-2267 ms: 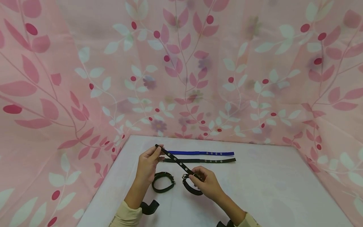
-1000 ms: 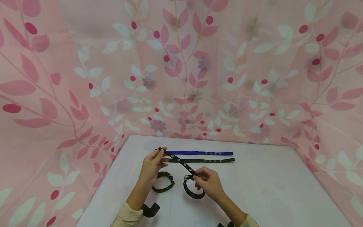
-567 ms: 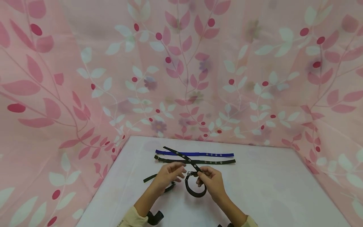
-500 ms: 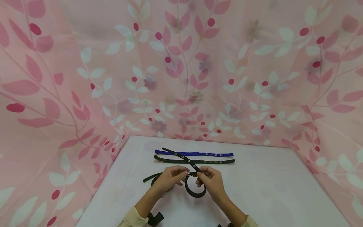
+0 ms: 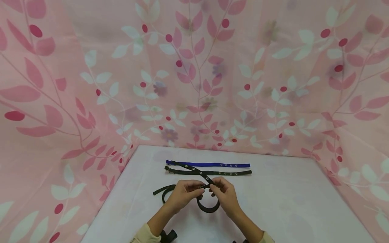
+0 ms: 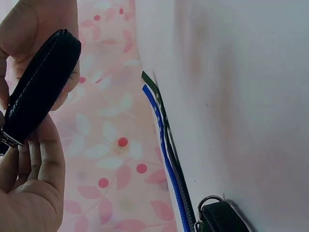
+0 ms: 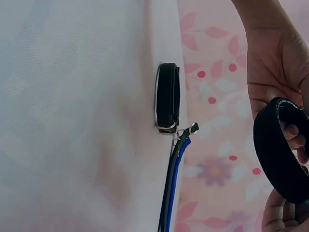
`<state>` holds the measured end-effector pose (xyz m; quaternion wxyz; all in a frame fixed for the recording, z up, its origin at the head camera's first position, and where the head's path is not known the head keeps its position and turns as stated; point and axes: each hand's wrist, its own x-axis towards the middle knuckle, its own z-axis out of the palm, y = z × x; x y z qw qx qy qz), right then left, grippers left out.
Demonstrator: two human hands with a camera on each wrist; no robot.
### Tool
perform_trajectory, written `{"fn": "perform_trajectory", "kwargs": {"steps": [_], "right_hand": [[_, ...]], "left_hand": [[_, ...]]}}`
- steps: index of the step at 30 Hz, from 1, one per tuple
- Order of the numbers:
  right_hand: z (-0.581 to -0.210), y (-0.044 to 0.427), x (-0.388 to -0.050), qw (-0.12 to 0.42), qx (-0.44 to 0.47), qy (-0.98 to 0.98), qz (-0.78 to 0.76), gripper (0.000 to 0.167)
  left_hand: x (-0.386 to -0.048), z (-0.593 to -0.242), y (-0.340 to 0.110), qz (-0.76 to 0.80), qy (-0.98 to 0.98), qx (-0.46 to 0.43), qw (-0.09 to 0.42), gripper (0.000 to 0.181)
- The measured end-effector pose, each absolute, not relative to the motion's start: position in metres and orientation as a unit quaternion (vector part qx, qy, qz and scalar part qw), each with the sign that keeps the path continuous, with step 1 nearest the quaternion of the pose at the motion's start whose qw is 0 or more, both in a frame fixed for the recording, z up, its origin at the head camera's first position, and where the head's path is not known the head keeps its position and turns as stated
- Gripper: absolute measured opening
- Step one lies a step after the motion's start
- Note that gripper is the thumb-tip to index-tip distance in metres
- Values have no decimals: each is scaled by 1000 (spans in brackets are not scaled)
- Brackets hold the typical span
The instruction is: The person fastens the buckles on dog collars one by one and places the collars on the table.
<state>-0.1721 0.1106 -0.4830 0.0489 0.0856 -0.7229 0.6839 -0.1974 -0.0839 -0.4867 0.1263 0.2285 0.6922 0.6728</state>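
Observation:
In the head view both my hands hold a black buckle collar, bent into a loop (image 5: 208,210) above the white table. My left hand (image 5: 181,196) pinches it at the metal buckle (image 5: 202,186). My right hand (image 5: 226,195) grips the strap just right of the buckle. The collar's free tail (image 5: 200,172), lined with metal eyelets, slants up to the left over two flat collars. The left wrist view shows the loop (image 6: 43,87) between both hands, and the right wrist view shows its broad outer side (image 7: 275,150).
A blue collar (image 5: 209,164) and a dark green collar (image 5: 182,172) lie straight at the back of the table (image 5: 288,202). Another dark looped collar (image 5: 164,193) sits at the left, partly behind my left hand. Pink leaf-patterned cloth (image 5: 194,101) walls the back and sides.
My left hand has released the tip of the collar's tail and moved down and right to the buckle. The tail now points up unheld. My right hand keeps its grip.

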Motion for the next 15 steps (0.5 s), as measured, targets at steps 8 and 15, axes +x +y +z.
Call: {"fn": "perform_trajectory", "kwargs": {"steps": [8,15], "right_hand": [[-480,111,-174,53,123,-747,651,20],[-482,109,-174,111,143,-775,606,38]], "left_hand": [[-196,-483,-82,660,700,239,129,28],[-190,-485,-81,651,705,249,131,29]]}}
